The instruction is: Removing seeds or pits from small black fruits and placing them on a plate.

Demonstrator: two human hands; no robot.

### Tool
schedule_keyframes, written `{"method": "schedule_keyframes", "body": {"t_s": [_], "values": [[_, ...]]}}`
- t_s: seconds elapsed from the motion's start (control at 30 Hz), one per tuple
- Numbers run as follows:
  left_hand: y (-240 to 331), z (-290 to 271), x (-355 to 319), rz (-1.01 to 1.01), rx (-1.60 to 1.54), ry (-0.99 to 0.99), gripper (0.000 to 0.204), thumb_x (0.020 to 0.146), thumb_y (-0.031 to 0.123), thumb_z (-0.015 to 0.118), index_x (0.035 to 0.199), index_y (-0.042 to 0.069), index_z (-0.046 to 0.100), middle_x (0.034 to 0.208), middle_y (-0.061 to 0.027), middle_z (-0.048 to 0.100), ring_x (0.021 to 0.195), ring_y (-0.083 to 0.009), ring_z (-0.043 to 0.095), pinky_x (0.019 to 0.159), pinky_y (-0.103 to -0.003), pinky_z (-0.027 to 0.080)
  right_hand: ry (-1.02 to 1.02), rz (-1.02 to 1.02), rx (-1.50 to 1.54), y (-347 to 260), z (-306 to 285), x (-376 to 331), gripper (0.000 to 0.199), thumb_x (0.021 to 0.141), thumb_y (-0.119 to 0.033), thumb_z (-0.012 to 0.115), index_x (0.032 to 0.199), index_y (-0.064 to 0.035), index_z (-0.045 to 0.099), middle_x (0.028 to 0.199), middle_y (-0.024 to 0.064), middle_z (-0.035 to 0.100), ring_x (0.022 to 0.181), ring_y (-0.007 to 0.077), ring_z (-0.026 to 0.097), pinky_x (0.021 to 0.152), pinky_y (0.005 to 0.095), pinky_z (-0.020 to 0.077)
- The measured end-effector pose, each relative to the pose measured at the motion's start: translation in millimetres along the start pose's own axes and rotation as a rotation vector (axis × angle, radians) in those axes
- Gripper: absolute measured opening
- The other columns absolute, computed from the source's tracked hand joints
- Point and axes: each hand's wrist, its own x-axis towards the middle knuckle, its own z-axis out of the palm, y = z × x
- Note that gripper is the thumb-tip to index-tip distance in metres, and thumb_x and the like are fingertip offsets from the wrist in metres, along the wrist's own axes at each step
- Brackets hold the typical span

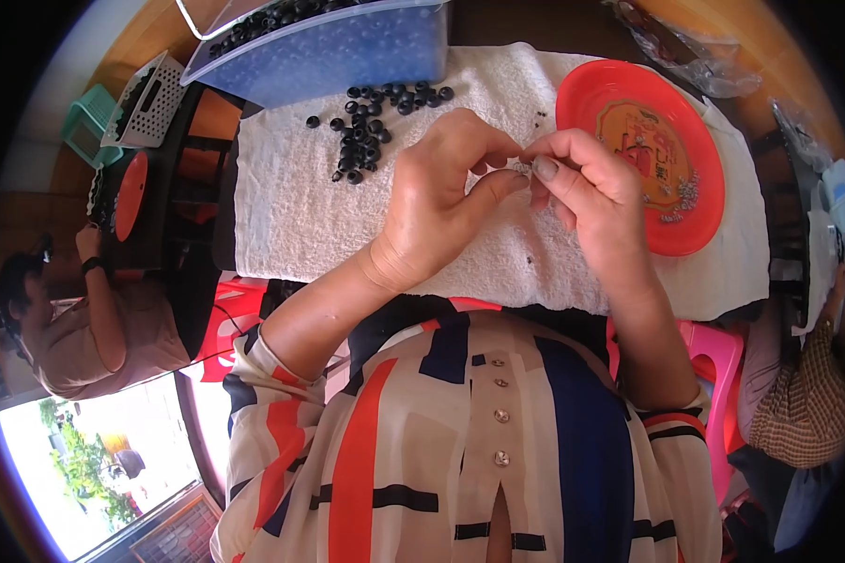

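Note:
My left hand [441,202] and my right hand [587,183] meet above a white towel [291,211], fingertips pinched together on a tiny metal piece [526,165] between them. Which hand bears it is hard to tell; both touch it. A loose heap of small black beads [364,131] lies on the towel just beyond my left hand. A red plate [652,150] with several small silvery bits near its right rim sits to the right of my right hand.
A blue plastic tub [329,52] full of black beads stands at the towel's far edge. A clear plastic bag [695,61] lies at the back right. One person sits at the left by a white basket [145,103], another at the right edge.

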Motion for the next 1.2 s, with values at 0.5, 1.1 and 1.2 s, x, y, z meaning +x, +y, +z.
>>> {"method": "schedule_keyframes", "body": {"t_s": [0.5,1.1,1.2], "values": [[26,-7,9,-0.707,-0.582,0.002,0.015,0.087,0.011,0.076,0.082,-0.001,0.067,0.068,-0.0031,0.064,0.056,-0.0069,0.055,0.047,-0.022,0.041,0.074,-0.464,-0.413,8,4,-3,0.014,0.090,0.006,0.058,0.103,0.0014,0.062,0.084,0.0129,0.063,0.072,0.0221,0.063,0.065,0.0321,0.0506],[-6,-5,-4,-0.257,0.026,0.021,0.015,0.074,0.006,0.078,0.081,-0.002,0.068,0.071,-0.0078,0.062,0.060,-0.0157,0.057,0.057,-0.029,0.046,0.183,-0.545,-0.410,5,-3,-5,0.017,0.088,0.010,0.059,0.101,0.0015,0.064,0.087,0.0099,0.062,0.076,0.0191,0.062,0.069,0.0273,0.0494],[-8,-8,-14,-0.117,0.142,-0.032,0.015,0.070,0.002,0.076,0.083,0.001,0.067,0.078,-0.0108,0.061,0.069,-0.0247,0.060,0.063,-0.034,0.049,0.153,-0.535,-0.405,4,-4,-5,0.016,0.087,0.011,0.059,0.100,0.0015,0.064,0.085,0.0097,0.061,0.075,0.0190,0.061,0.068,0.0273,0.0487]]}}
